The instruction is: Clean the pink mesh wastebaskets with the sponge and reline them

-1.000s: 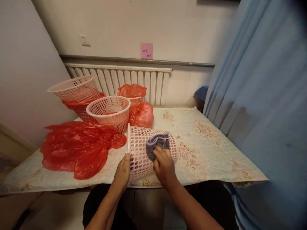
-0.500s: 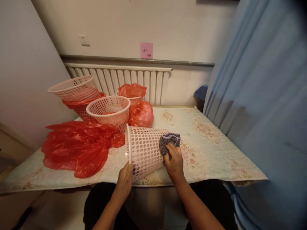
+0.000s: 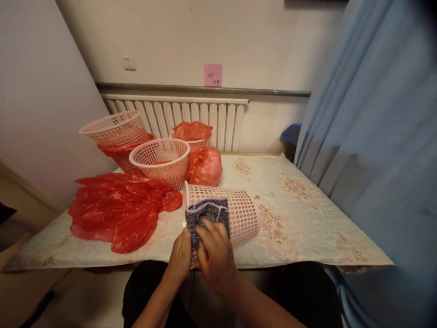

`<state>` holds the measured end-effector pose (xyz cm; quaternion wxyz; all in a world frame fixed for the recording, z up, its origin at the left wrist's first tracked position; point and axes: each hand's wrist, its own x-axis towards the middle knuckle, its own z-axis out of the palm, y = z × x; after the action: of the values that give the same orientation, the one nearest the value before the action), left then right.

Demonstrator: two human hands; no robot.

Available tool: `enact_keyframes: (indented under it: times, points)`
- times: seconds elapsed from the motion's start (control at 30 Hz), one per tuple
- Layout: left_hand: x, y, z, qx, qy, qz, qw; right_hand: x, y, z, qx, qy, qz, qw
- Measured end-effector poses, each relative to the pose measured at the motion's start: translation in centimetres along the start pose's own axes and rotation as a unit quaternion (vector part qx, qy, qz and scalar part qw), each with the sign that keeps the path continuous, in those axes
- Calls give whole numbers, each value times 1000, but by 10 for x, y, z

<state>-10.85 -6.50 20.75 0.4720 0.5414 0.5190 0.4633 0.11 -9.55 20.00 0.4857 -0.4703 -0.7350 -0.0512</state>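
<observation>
A pale pink perforated plastic basket lies on its side near the table's front edge, its open rim facing left. My left hand is closed on the near part of that rim, thumb outside. A dark grey cloth with lilac edging is spread over the basket's side close to the rim. My right hand presses the cloth against the basket, fingers bent into it. The cloth and both hands hide part of the rim.
Left of the basket lies a crumpled red plastic bag. Behind it stand another pink basket, a stack of baskets with red lining, and a stuffed red bag. A blue curtain hangs at the right; a radiator lines the wall.
My right hand has slid the cloth leftward along the basket from its base end to near the rim. My left hand stays on the rim. The view has shifted slightly.
</observation>
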Motion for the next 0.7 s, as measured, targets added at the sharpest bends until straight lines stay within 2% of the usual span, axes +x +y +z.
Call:
enact_keyframes:
  times: [0.13, 0.37, 0.47, 0.57, 0.7]
  points:
    - [1, -3, -3, 26, -6, 33, 999, -4, 6, 2, -13, 9, -11, 1000]
    - [-7, -29, -4, 53, -34, 88, 994, 0, 6, -1, -15, 11, -2, 1000]
    - [-7, -33, -4, 53, -42, 79, 995, 2, 9, -1, -15, 1, 9, 1000]
    - [-3, -32, -4, 35, -38, 44, 998, 2, 29, -3, -31, -1, 18, 999]
    - [4, -33, -4, 6, -42, 20, 999, -8, 82, -13, -83, 57, 55, 993]
